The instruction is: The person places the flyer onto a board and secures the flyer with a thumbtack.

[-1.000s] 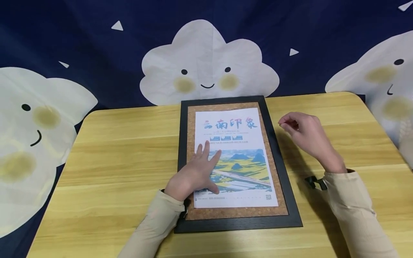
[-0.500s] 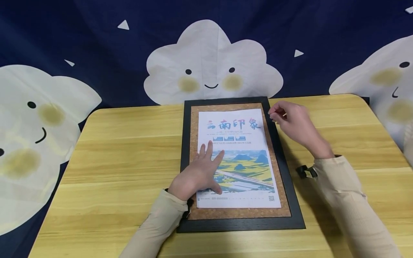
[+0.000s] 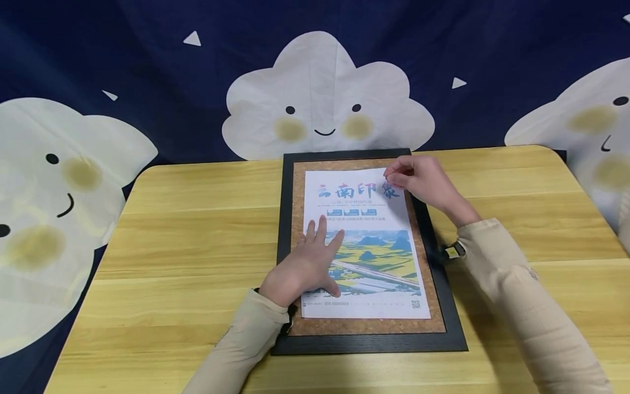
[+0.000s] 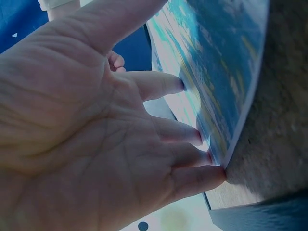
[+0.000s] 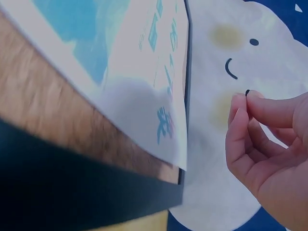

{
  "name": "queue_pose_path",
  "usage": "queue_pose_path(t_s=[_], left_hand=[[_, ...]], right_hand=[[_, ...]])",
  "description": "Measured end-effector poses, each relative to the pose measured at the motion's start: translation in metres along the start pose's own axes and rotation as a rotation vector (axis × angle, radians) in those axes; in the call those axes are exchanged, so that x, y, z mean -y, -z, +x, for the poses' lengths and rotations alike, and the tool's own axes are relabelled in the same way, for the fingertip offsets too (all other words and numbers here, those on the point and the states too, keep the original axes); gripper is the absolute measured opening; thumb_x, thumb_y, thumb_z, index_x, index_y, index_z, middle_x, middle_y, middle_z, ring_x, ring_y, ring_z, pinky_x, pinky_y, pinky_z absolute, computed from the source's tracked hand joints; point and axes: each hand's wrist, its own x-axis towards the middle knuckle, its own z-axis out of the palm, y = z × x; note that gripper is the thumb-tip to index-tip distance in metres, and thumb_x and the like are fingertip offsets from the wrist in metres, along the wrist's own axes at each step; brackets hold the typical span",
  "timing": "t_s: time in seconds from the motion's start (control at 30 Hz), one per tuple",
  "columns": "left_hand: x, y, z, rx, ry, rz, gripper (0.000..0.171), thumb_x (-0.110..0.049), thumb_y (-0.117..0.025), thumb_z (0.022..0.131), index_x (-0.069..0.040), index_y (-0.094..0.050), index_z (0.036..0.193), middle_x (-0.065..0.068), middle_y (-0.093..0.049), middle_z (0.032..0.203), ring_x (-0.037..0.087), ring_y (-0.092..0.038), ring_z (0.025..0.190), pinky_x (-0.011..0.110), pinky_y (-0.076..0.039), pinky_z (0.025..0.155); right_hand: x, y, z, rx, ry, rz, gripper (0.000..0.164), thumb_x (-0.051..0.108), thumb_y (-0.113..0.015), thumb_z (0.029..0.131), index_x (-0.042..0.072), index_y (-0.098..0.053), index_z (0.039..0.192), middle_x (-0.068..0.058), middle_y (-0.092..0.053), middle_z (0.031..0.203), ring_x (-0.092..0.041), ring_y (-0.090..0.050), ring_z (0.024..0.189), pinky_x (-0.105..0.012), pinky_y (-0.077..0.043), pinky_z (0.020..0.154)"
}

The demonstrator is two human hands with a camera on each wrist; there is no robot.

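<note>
The poster (image 3: 374, 262) lies on the cork board (image 3: 369, 326), inside the black frame (image 3: 369, 344), with cork showing all around it. Taking the poster as the dial in the head view, the right hand (image 3: 427, 178) is at one o'clock, its fingertips above the title's end, and the left hand (image 3: 306, 268) is at eight.

The right thumb and index finger pinch a dark bit (image 5: 247, 93), mostly hidden by the fingers. From that pinch, in the right wrist view, most of the poster lies toward nine o'clock and its nearest corner at seven, apart from the fingertips.

The left hand's fingers are spread, tips touching the poster; the picture's middle lies at about three o'clock from them.
</note>
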Motion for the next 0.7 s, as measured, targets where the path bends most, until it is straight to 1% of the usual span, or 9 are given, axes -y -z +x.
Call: queue_pose_path(t_s=[0.1, 0.23, 0.4, 0.47, 0.6, 0.7], left_hand=[[0.000, 0.000, 0.000, -0.003, 0.000, 0.000, 0.113, -0.034, -0.092, 0.080, -0.015, -0.022, 0.167, 0.022, 0.009, 0.171, 0.043, 0.008, 0.156, 0.056, -0.016, 0.123], [0.001, 0.000, 0.000, -0.003, 0.001, 0.005, 0.113, -0.035, -0.092, 0.080, -0.015, -0.022, 0.167, 0.022, 0.009, 0.171, 0.043, 0.007, 0.156, 0.056, -0.017, 0.123], [0.001, -0.001, 0.000, -0.001, 0.004, 0.012, 0.113, -0.035, -0.092, 0.080, -0.015, -0.022, 0.167, 0.022, 0.009, 0.171, 0.043, 0.007, 0.156, 0.056, -0.018, 0.123], [0.001, -0.001, 0.000, -0.002, 0.005, 0.013, 0.114, -0.035, -0.092, 0.080, -0.015, -0.022, 0.167, 0.022, 0.009, 0.171, 0.043, 0.007, 0.156, 0.056, -0.018, 0.123], [0.001, -0.002, 0.000, -0.008, 0.003, 0.016, 0.114, -0.035, -0.092, 0.079, -0.015, -0.023, 0.167, 0.022, 0.008, 0.171, 0.044, 0.006, 0.156, 0.056, -0.018, 0.123], [0.001, -0.002, 0.000, -0.010, 0.003, 0.018, 0.113, -0.035, -0.092, 0.079, -0.015, -0.023, 0.167, 0.022, 0.008, 0.171, 0.044, 0.006, 0.156, 0.056, -0.018, 0.123]], right_hand=[[-0.001, -0.004, 0.006, 0.025, -0.050, 0.075, 0.013, 0.004, -0.065, 0.102, -0.005, -0.073, 0.104, -0.017, -0.073, 0.095, -0.024, -0.063, 0.078, -0.022, -0.051, 0.067], [-0.004, -0.006, 0.013, 0.062, -0.125, 0.201, 0.017, 0.006, -0.062, 0.104, -0.007, -0.072, 0.110, -0.016, -0.073, 0.098, -0.020, -0.065, 0.081, -0.025, -0.055, 0.072], [-0.013, -0.009, 0.023, 0.087, -0.181, 0.357, 0.019, 0.003, -0.061, 0.104, -0.011, -0.068, 0.115, -0.011, -0.071, 0.094, -0.017, -0.063, 0.080, -0.024, -0.056, 0.073], [-0.016, -0.011, 0.027, 0.100, -0.198, 0.403, 0.020, 0.002, -0.061, 0.104, -0.013, -0.066, 0.116, -0.010, -0.070, 0.094, -0.017, -0.062, 0.078, -0.024, -0.056, 0.073], [-0.019, -0.015, 0.034, 0.134, -0.238, 0.453, 0.021, 0.002, -0.060, 0.104, -0.013, -0.065, 0.118, -0.010, -0.070, 0.095, -0.015, -0.061, 0.077, -0.023, -0.055, 0.073], [-0.019, -0.017, 0.038, 0.160, -0.256, 0.461, 0.022, 0.001, -0.058, 0.105, -0.014, -0.064, 0.119, -0.008, -0.069, 0.096, -0.014, -0.060, 0.077, -0.022, -0.054, 0.073]])
